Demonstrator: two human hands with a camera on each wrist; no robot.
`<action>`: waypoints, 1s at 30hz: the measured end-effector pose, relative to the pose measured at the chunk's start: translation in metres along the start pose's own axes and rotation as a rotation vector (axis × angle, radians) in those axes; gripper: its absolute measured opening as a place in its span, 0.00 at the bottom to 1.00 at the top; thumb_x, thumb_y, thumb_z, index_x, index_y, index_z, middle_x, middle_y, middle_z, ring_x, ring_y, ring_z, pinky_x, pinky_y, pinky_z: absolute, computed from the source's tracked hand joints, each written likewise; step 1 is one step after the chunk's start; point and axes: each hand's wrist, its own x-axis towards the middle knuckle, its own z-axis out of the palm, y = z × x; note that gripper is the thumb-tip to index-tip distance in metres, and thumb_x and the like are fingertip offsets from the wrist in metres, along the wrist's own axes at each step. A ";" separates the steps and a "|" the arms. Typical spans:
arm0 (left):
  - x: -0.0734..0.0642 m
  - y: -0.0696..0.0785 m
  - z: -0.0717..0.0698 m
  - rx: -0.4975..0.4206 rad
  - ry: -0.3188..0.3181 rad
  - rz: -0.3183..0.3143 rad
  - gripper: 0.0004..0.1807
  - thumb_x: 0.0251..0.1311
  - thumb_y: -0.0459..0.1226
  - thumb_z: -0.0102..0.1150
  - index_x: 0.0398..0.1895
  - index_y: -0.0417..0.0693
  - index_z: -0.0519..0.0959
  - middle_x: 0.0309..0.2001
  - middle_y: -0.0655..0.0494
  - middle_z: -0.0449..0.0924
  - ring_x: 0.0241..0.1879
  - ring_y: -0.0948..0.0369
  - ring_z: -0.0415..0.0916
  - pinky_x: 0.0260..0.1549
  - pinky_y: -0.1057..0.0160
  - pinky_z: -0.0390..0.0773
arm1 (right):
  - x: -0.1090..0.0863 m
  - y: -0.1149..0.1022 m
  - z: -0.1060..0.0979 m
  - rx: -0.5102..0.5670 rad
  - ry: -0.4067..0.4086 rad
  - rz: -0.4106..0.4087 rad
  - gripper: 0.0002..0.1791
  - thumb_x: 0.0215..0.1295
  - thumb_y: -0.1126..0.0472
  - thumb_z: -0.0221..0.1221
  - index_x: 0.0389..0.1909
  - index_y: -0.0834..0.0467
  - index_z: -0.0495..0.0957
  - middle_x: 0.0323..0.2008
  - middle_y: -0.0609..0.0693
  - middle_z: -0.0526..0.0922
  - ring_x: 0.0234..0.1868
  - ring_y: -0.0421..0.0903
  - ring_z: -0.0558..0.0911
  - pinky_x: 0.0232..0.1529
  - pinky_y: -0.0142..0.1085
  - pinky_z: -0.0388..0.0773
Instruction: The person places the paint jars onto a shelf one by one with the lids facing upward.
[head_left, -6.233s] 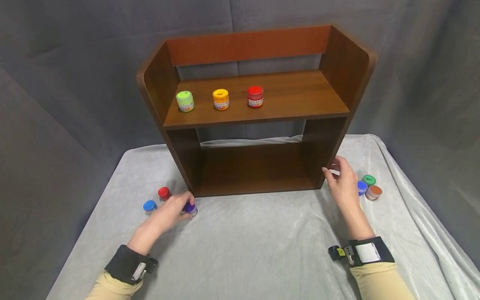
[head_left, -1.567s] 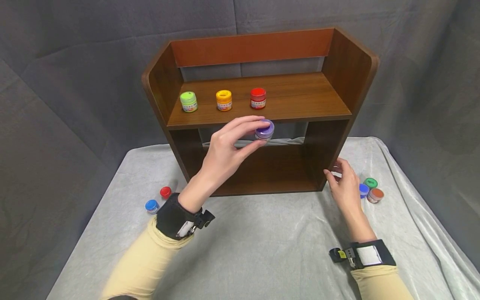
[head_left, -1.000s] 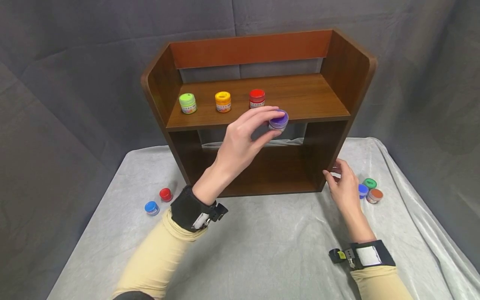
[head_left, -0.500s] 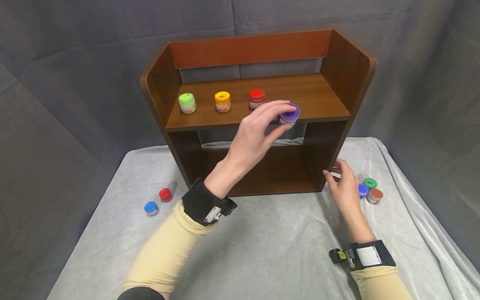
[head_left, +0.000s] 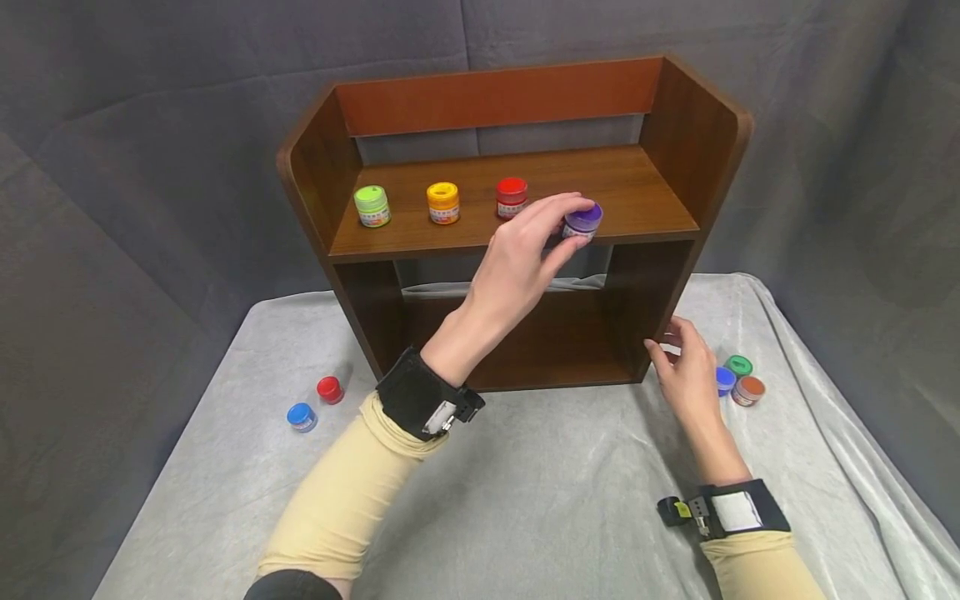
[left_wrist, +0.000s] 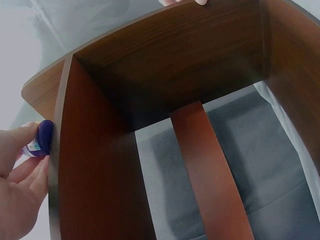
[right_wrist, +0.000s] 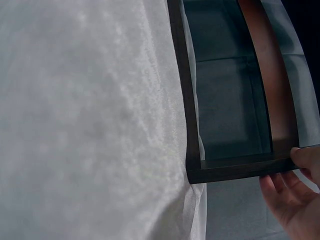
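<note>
My left hand (head_left: 513, 258) pinches a small purple-lidded paint jar (head_left: 583, 222) between thumb and fingers at the front edge of the upper shelf board, right of a red jar (head_left: 512, 198). In the left wrist view the purple jar (left_wrist: 45, 136) shows right beside the board's edge. A yellow jar (head_left: 443, 203) and a light green jar (head_left: 372, 206) continue the spaced row to the left. Low on the right, my right hand (head_left: 688, 371) grips the side panel of the brown wooden shelf (head_left: 480, 242), thumb in front; the right wrist view shows its fingers (right_wrist: 272, 197) around the panel.
On the grey cloth (head_left: 555, 483) left of the shelf lie a red-lidded jar (head_left: 330, 389) and a blue one (head_left: 302, 417). Beyond the right hand cluster a green jar (head_left: 738, 366), a blue jar (head_left: 724, 381) and a brown jar (head_left: 748, 390). Grey curtain hangs behind.
My left hand has picked the purple jar off the cloth at left and carried it up and right to the upper board, slowing lately. The right hand stays on the side panel.
</note>
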 end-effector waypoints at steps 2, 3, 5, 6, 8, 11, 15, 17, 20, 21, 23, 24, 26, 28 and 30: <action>0.002 0.001 0.000 0.006 -0.009 -0.004 0.23 0.65 0.40 0.62 0.63 0.46 0.76 0.64 0.50 0.78 0.66 0.59 0.75 0.67 0.71 0.69 | 0.000 0.000 0.000 -0.002 -0.001 -0.001 0.21 0.67 0.66 0.62 0.59 0.66 0.72 0.54 0.65 0.82 0.52 0.62 0.84 0.49 0.51 0.80; 0.003 0.001 0.000 0.010 -0.015 -0.006 0.23 0.65 0.40 0.62 0.63 0.46 0.76 0.64 0.50 0.78 0.66 0.59 0.74 0.68 0.71 0.68 | 0.000 0.000 0.000 -0.003 -0.001 -0.001 0.21 0.67 0.66 0.62 0.59 0.66 0.72 0.54 0.65 0.82 0.52 0.62 0.84 0.49 0.52 0.80; 0.005 0.003 0.001 0.018 -0.020 -0.008 0.23 0.65 0.39 0.62 0.64 0.46 0.76 0.64 0.50 0.78 0.66 0.59 0.74 0.68 0.70 0.68 | 0.000 0.000 0.000 -0.005 -0.001 -0.001 0.21 0.67 0.66 0.62 0.59 0.66 0.72 0.53 0.65 0.82 0.52 0.62 0.84 0.49 0.52 0.81; 0.007 0.004 0.001 0.022 -0.023 -0.008 0.23 0.65 0.39 0.62 0.64 0.46 0.76 0.64 0.50 0.78 0.66 0.58 0.75 0.68 0.70 0.68 | 0.000 0.000 0.000 -0.005 -0.001 -0.001 0.21 0.67 0.66 0.62 0.59 0.66 0.72 0.53 0.66 0.82 0.52 0.62 0.84 0.49 0.52 0.81; 0.009 0.005 0.002 0.038 -0.029 -0.012 0.24 0.65 0.39 0.62 0.64 0.45 0.75 0.64 0.50 0.78 0.66 0.58 0.75 0.68 0.69 0.69 | 0.000 0.000 0.000 -0.006 -0.002 0.000 0.21 0.67 0.66 0.61 0.59 0.66 0.72 0.53 0.66 0.82 0.52 0.62 0.84 0.49 0.53 0.81; 0.014 0.007 0.005 0.053 -0.045 -0.028 0.23 0.66 0.38 0.62 0.64 0.45 0.75 0.64 0.50 0.78 0.66 0.57 0.75 0.68 0.68 0.69 | 0.000 0.000 -0.001 -0.005 -0.002 0.002 0.21 0.67 0.66 0.61 0.59 0.67 0.72 0.53 0.66 0.82 0.52 0.63 0.84 0.50 0.53 0.81; 0.021 0.009 0.008 0.059 -0.086 -0.068 0.23 0.66 0.39 0.60 0.64 0.46 0.74 0.65 0.51 0.77 0.67 0.59 0.74 0.68 0.69 0.69 | 0.000 0.000 -0.001 0.002 0.001 0.003 0.21 0.67 0.67 0.62 0.58 0.67 0.72 0.53 0.66 0.82 0.52 0.63 0.84 0.50 0.53 0.81; 0.023 0.009 0.010 0.065 -0.094 -0.081 0.23 0.67 0.39 0.60 0.64 0.46 0.74 0.65 0.51 0.77 0.67 0.59 0.74 0.67 0.68 0.70 | -0.001 0.000 -0.001 0.004 0.001 0.004 0.21 0.66 0.67 0.62 0.58 0.67 0.72 0.53 0.66 0.82 0.52 0.63 0.84 0.50 0.53 0.81; 0.026 0.010 0.013 0.083 -0.091 -0.087 0.23 0.66 0.39 0.61 0.63 0.45 0.74 0.64 0.50 0.78 0.66 0.58 0.75 0.65 0.67 0.72 | -0.001 -0.001 -0.001 0.007 0.001 0.001 0.21 0.66 0.67 0.62 0.58 0.67 0.72 0.53 0.66 0.82 0.52 0.63 0.84 0.50 0.53 0.81; 0.026 0.010 0.013 0.089 -0.088 -0.086 0.23 0.66 0.39 0.61 0.63 0.45 0.74 0.63 0.50 0.78 0.65 0.58 0.76 0.65 0.67 0.73 | 0.000 0.000 -0.001 0.007 0.002 -0.001 0.21 0.66 0.67 0.62 0.58 0.67 0.72 0.53 0.66 0.82 0.52 0.63 0.84 0.50 0.53 0.81; 0.028 0.010 0.014 0.097 -0.091 -0.089 0.23 0.66 0.39 0.61 0.63 0.44 0.73 0.63 0.50 0.78 0.65 0.57 0.76 0.64 0.66 0.74 | 0.000 0.000 -0.001 0.006 0.004 -0.004 0.21 0.66 0.67 0.62 0.58 0.67 0.73 0.53 0.66 0.82 0.52 0.63 0.84 0.49 0.53 0.82; 0.029 0.011 0.014 0.100 -0.095 -0.092 0.22 0.66 0.39 0.60 0.63 0.44 0.73 0.63 0.50 0.78 0.65 0.57 0.76 0.64 0.65 0.74 | 0.000 0.000 -0.001 0.006 0.005 -0.007 0.20 0.66 0.67 0.62 0.58 0.67 0.73 0.53 0.66 0.82 0.51 0.63 0.84 0.49 0.53 0.82; 0.031 0.011 0.014 0.104 -0.108 -0.101 0.23 0.67 0.39 0.60 0.63 0.44 0.73 0.63 0.49 0.78 0.65 0.57 0.76 0.64 0.65 0.75 | 0.000 0.001 -0.001 0.004 0.007 -0.009 0.20 0.66 0.67 0.62 0.58 0.67 0.73 0.52 0.66 0.82 0.51 0.63 0.84 0.49 0.53 0.82; 0.033 0.012 0.015 0.109 -0.125 -0.115 0.23 0.67 0.39 0.59 0.63 0.44 0.72 0.64 0.49 0.78 0.65 0.57 0.76 0.64 0.65 0.74 | 0.000 0.001 -0.001 0.002 0.007 -0.009 0.20 0.67 0.67 0.62 0.58 0.67 0.72 0.52 0.66 0.82 0.51 0.63 0.84 0.49 0.53 0.82; 0.035 0.012 0.015 0.110 -0.139 -0.130 0.23 0.67 0.39 0.59 0.64 0.45 0.71 0.64 0.49 0.77 0.66 0.58 0.75 0.64 0.65 0.74 | 0.000 0.001 -0.001 0.000 0.007 -0.009 0.20 0.67 0.67 0.61 0.58 0.67 0.72 0.52 0.66 0.82 0.51 0.63 0.84 0.49 0.53 0.81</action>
